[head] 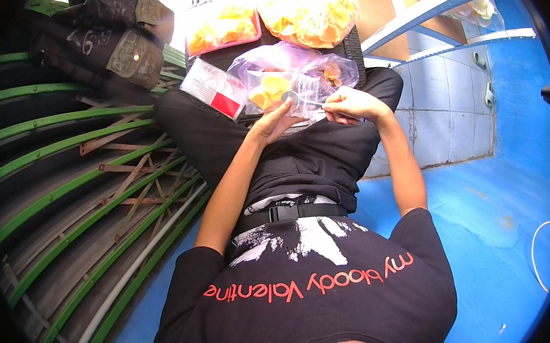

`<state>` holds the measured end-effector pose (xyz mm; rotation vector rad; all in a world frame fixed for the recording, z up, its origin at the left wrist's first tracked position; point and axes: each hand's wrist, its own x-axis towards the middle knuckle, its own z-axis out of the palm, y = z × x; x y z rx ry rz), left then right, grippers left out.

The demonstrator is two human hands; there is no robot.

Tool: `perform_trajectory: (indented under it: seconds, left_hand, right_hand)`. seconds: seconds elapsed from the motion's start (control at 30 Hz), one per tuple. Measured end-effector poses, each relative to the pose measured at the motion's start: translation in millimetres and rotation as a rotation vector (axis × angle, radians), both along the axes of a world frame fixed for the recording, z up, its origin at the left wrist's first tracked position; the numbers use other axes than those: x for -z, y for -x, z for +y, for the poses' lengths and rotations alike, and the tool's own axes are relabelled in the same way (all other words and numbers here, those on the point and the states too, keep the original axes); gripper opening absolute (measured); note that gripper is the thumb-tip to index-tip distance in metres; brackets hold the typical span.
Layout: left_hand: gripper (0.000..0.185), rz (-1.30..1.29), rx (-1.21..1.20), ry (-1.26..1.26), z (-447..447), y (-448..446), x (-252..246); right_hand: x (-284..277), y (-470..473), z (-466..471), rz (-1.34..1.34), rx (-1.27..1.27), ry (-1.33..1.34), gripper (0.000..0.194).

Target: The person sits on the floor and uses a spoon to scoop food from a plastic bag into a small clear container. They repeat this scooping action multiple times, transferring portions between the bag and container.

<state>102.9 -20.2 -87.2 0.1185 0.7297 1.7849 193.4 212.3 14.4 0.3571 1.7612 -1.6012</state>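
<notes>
My left hand grips the lower edge of a small clear plastic bag, its thumb close to the round end of a metal spoon. Yellow-orange pieces show through the bag's left part. From the right, my right hand pinches the handle of what looks like a spoon, whose bowl overlaps the bag; whether it is inside cannot be made out. Right behind lies a crumpled, purple-tinted plastic bag with a few orange-brown bits. A white and red packet rests beside it on the left.
A pink-rimmed container and a large clear bag, both holding yellow-orange pieces, sit on a black woven surface. Green folding-gate slats line the left, with dark bags over them. A metal shelf frame stands right.
</notes>
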Motion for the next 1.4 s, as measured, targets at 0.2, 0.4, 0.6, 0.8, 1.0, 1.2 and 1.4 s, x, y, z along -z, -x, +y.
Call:
perform_trajectory:
  seconds: [0.2, 0.4, 0.6, 0.8, 1.0, 1.2, 1.4]
  left_hand:
    - [0.053, -0.003, -0.068, -0.016, 9.5, 0.7, -2.4]
    - [0.054, -0.107, -0.085, -0.100, 11.8, 2.2, -15.7]
    - [0.049, -0.156, -0.226, -0.030, 12.2, 3.0, -18.0]
    - [0.045, -0.119, -0.289, -0.016, 9.7, 8.4, -9.5]
    - [0.043, -0.084, -0.238, 0.061, 4.5, 7.6, 2.4]
    - [0.036, 0.003, -0.164, 0.046, -0.4, 7.7, 8.8]
    - [0.029, -0.094, -0.347, 0.063, -18.5, 38.2, 19.4]
  right_hand:
    - [6.6, 7.3, -4.3, 0.032, 0.010, -0.021, 0.039]
    - [6.3, 10.3, -10.7, 0.020, 0.014, -0.066, 0.035]
    - [2.5, 10.9, -14.0, 0.014, -0.001, -0.078, 0.035]
    - [-2.0, -0.1, -12.5, -0.003, 0.073, -0.052, 0.036]
    - [-3.4, -6.1, -8.4, 0.013, 0.146, -0.015, 0.034]
    - [1.1, -6.2, -14.0, 0.012, 0.166, -0.002, 0.033]
    - [0.5, -11.9, -5.5, 0.003, 0.156, -0.017, 0.033]
